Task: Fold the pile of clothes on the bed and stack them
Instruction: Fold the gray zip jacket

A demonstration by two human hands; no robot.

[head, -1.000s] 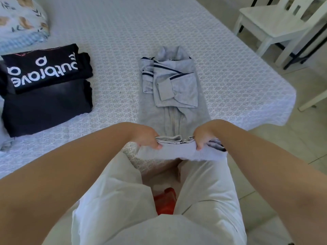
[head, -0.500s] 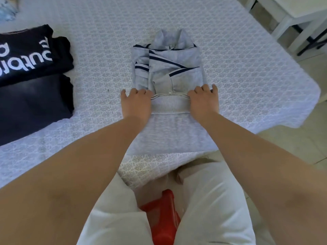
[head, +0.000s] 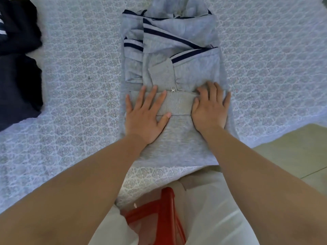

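The grey jacket [head: 178, 68] lies in the middle of the frame, on the bed [head: 79, 89], which has a white cover with a woven pattern. It reaches from the top edge of the frame down to the near edge of the bed. Its sleeves, with dark blue stripes, are folded in over the chest in the upper part. The lower part is folded up, so the ribbed hem band [head: 177, 103] lies across the middle of the jacket, just under a small metal zipper pull [head: 172, 88].

The left hand [head: 145, 115] lies flat on the left end of the hem band, with the fingers straight and a little spread and the thumb pointing to the centre. The right hand [head: 210, 110] lies flat on the right end of the band, fingers also straight and spread. Both hands press the cloth down and neither one grips it.

At the left edge of the frame, well apart from the jacket, there are dark folded clothes [head: 17, 71] on the bed. At the bottom centre a red stool [head: 159, 218] shows between the person's legs in light trousers [head: 212, 218]. At the right edge, the tiled floor [head: 292, 152] is seen.
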